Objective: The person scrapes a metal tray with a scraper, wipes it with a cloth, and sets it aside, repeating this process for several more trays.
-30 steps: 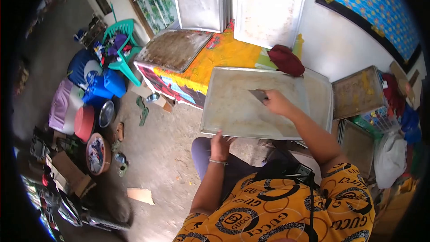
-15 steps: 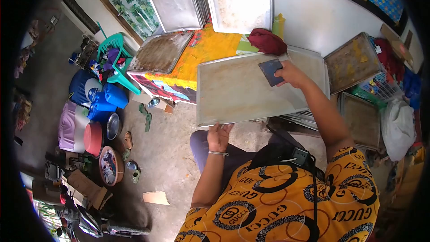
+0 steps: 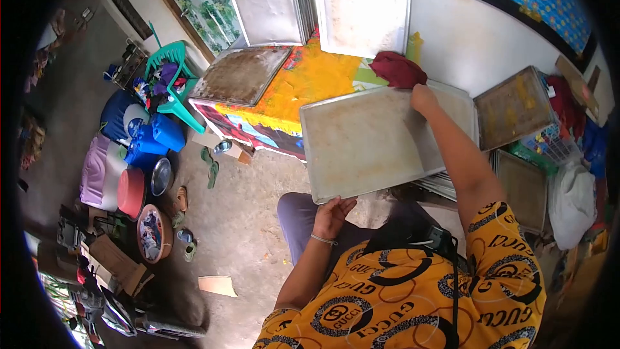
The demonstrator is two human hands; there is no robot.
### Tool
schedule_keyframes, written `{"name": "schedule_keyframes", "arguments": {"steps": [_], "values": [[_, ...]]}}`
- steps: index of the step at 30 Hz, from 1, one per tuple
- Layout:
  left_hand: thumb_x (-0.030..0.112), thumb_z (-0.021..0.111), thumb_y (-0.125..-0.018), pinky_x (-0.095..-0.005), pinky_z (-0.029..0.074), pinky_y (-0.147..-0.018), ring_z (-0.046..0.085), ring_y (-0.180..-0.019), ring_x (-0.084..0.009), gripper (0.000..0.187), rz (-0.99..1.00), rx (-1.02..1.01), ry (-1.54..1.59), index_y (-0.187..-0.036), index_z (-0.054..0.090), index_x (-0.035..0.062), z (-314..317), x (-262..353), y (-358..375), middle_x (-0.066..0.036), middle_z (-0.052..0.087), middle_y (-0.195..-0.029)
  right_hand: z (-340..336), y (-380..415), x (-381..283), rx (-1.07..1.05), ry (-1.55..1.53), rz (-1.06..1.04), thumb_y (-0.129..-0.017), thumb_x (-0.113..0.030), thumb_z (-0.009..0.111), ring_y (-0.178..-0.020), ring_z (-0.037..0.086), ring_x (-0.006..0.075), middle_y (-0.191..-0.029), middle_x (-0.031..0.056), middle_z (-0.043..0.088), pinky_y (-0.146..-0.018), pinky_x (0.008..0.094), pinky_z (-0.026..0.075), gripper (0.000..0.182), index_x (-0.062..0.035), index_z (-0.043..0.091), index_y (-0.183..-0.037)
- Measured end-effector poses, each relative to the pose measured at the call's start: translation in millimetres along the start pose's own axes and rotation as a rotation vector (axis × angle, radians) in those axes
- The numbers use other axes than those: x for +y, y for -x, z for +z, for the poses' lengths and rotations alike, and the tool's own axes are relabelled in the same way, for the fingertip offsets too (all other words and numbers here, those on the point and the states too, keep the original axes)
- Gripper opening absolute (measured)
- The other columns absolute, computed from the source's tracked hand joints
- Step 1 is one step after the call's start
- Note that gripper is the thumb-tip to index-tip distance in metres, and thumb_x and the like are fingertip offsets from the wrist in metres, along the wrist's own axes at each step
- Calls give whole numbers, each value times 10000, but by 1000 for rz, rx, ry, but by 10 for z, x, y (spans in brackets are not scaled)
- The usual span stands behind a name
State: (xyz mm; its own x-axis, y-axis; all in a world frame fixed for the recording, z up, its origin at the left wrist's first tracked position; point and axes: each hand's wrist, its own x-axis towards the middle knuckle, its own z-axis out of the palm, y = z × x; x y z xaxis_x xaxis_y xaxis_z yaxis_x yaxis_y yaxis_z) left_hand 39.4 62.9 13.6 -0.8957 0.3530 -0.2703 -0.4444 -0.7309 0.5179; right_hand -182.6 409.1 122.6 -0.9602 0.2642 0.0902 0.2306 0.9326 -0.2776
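Note:
A large, shallow metal baking tray [image 3: 361,142] with brownish stains lies tilted in front of me, overlapping another tray [image 3: 455,113] on its right. At the near left corner, my left hand [image 3: 330,218] holds the rim, with its fingers at the underside. My right hand [image 3: 423,99] is closed at the far right corner of the upper tray, its fingertips hidden. Just behind that hand is a crumpled maroon cloth [image 3: 398,70]. The dark square pad is out of sight.
A table with a yellow cloth [image 3: 329,64] bears a browned tray [image 3: 242,76] and upright trays [image 3: 365,6]. More trays [image 3: 516,106] lean at right beside a white sack [image 3: 571,200]. Left are a green chair [image 3: 177,103], blue jugs [image 3: 166,134] and basins [image 3: 155,236].
The dark square pad has gone from view. My right hand has moved from the tray's surface to its far edge. The tray's near left corner sits lower and further right in view.

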Motion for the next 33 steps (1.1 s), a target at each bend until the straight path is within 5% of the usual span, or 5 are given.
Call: {"name": "schedule_keyframes", "arguments": {"steps": [10,18,19,27,33], "values": [[-7,495,-847,-512,466,-956,590,-1061,-392,413,30,17,18,-1250,420,-55,149,30,99,-231,574,-1155,805,-219,-1318,-12,-39,-178,-807,-145,526,-913,643,360,-979,228,653,-795,449,512,240,-12,670,-944],[-18,473,-870,-490,506,-903,635,-970,-354,299,65,-27,47,-1164,472,-77,118,42,105,-226,609,-1081,286,1003,-3645,-810,-317,-233,-785,-113,546,-990,633,336,-1032,240,641,-824,412,516,270,11,657,-997],[-11,479,-872,-488,509,-895,640,-949,-345,265,77,-8,42,-1128,494,-79,62,43,64,-220,618,-1055,293,1142,-3716,-690,-330,-393,-767,-62,511,-812,652,331,-916,252,640,-658,405,516,276,64,636,-979],[61,518,-894,-486,510,-881,642,-878,-310,106,212,84,118,-939,564,-23,-120,153,42,-179,635,-945,-52,922,-3016,-595,-431,-401,-793,-71,462,-541,650,320,-825,228,646,-407,378,525,311,56,606,-1038],[121,541,-917,-443,519,-854,631,-862,-266,90,253,125,165,-900,565,36,-147,195,-66,-136,633,-923,-127,163,-1559,-240,6,-251,-812,-96,485,-836,659,339,-968,236,649,-734,424,535,256,47,641,-956]]}}
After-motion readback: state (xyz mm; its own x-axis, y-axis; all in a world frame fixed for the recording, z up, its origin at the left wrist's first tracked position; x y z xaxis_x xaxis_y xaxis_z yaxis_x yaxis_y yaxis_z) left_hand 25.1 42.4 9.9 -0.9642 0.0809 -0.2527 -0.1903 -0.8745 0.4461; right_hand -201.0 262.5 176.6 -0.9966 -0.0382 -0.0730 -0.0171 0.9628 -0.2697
